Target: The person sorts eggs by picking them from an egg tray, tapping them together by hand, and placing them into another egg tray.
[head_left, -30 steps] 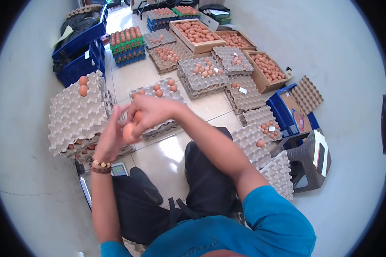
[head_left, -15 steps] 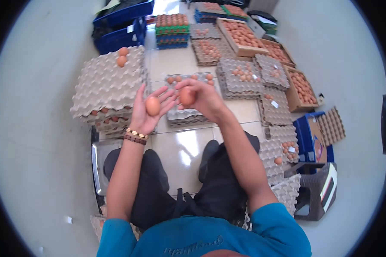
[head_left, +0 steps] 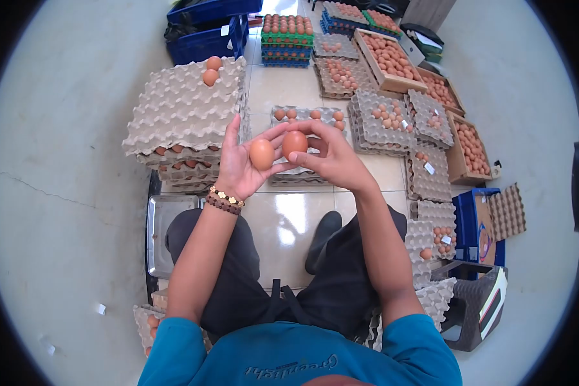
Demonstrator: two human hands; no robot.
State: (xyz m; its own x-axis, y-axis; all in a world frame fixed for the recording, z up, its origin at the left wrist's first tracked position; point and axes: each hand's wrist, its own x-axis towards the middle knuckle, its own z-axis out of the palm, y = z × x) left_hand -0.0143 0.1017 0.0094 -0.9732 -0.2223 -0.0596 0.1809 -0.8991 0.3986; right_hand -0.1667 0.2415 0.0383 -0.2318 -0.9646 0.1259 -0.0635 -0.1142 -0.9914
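My left hand (head_left: 239,172) is palm up with its fingers stretched out, and a light brown egg (head_left: 262,155) rests on it. Between the curled fingers and thumb of my right hand (head_left: 336,157) is a darker, reddish-brown egg (head_left: 295,145). The two eggs are side by side, with the right hand's egg over the left fingers. Below and beyond the hands stands a stack of grey egg trays (head_left: 305,177). Several eggs line its far edge; my hands hide much of its top.
A tall stack of egg trays (head_left: 180,109) stands at left, two eggs on top. A metal tray (head_left: 164,241) lies nearer me. On the right are more trays of eggs (head_left: 383,138), wooden boxes of eggs (head_left: 392,82) and a dark stool (head_left: 476,302). Blue crates (head_left: 202,45) stand behind.
My right hand has brought the darker egg closer to the left hand, and its thumb now shows across the egg. The whole view has shifted, with surroundings appearing farther right.
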